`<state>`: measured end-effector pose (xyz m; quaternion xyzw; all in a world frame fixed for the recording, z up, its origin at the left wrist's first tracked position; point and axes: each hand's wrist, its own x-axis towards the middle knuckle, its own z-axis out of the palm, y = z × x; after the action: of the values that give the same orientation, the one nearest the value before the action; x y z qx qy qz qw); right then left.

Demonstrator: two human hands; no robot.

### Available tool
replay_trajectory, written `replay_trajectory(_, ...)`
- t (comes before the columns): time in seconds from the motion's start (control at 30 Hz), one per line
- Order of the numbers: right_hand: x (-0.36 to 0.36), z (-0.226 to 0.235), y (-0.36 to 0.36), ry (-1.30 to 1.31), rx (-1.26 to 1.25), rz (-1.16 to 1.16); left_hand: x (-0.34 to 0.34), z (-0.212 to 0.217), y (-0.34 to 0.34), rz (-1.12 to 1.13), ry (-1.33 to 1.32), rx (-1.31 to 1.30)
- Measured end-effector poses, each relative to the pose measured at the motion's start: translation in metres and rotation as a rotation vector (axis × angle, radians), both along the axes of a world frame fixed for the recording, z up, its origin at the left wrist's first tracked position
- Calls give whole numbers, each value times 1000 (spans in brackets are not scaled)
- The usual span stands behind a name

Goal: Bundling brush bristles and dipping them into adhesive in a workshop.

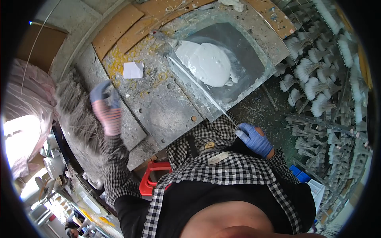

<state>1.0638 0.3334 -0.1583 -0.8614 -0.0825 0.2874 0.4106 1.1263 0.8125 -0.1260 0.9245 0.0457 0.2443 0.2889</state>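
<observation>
Checkered apron (222, 172) lies nearest, and beyond it the gloved hands are well apart: the left hand (107, 113) reaches far left, thumb and fingers parted beside grey bristles (77, 115), while the right hand (254, 139) curls nearer, by a thin rod (229, 118), its grip unclear. White paste (212, 65) sits farther off on a dark plate (248, 51), right of centre.

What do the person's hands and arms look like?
The left hand wears a glove with blue-grey fingers and pinkish stripes near the wrist. The right hand wears a blue glove. Checked black-and-white sleeves cover both forearms.
</observation>
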Motion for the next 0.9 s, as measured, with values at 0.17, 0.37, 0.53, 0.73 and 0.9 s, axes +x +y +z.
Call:
replay_trajectory(0.17, -7, -8, 3, 144, 91, -58, 92, -25, -65, -390, 248, 390)
replay_trajectory(0.37, -14, -15, 3, 95, 169, -118, 200, -78, -28, -461, 143, 1009)
replay_trajectory(0.53, -10, -16, 2, 147, 147, -126, 225, -85, -26, -567, 367, 986)
replay_trajectory(0.73, -6, 0, 0, 123, 133, -140, 237, -87, -24, -682, 344, 1097)
replay_trajectory(0.9, -3, 8, -12, 128, 22, -157, 245, -89, -18, -604, 285, 1148)
